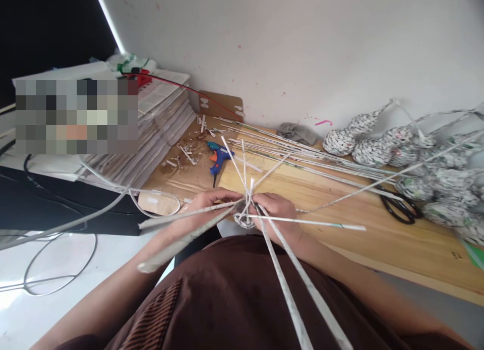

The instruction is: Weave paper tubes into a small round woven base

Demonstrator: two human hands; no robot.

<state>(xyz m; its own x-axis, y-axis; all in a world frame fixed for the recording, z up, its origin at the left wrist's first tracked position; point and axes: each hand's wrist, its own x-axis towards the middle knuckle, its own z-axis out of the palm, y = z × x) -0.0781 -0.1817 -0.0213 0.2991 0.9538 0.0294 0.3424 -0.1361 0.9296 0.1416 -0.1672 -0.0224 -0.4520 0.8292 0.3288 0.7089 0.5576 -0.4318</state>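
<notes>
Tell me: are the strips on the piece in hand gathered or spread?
Spread. The paper strips fan out in several directions from the woven piece between the left hand and right hand.

Soft light washes the wall [287, 52], glare whitens the floor [41, 309], and pixelation blots the left side.

One left hand [206, 209], one right hand [279, 216], one woven piece [245, 220].
One glue gun [221, 159] is seen mid-frame; one pair of scissors [401, 209], right.

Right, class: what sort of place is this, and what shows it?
Probably a craft workshop: there's a glue gun, a group of woven shapes, and a small woven piece with long strips sticking out.
</notes>
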